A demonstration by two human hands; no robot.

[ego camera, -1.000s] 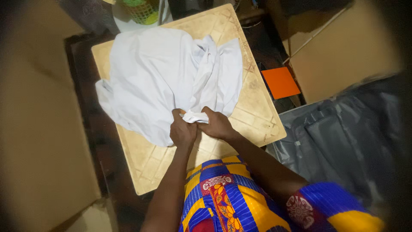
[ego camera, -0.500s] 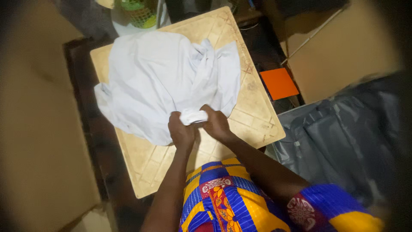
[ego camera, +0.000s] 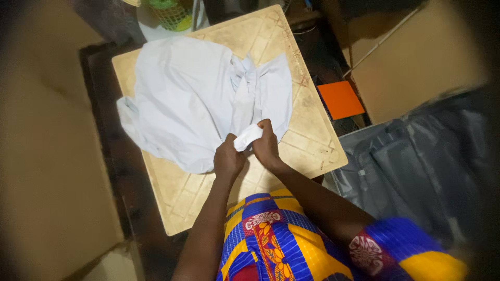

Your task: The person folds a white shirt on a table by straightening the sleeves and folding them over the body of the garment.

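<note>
white shirt (ego camera: 192, 104) lies spread and rumpled on the tan table (ego camera: 312, 140); its near edge is bunched between both hands. left hand (ego camera: 228, 158) and right hand (ego camera: 266, 144) closed on that fold (cloth gathered taut). orange square (ego camera: 341, 100) sits beside the table.

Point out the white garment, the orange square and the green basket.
white garment (ego camera: 182, 104), head view, on the broad flat part spread over the board.
orange square (ego camera: 340, 99), head view, on the middle of its top face.
green basket (ego camera: 174, 15), head view, on its woven side wall.
</note>
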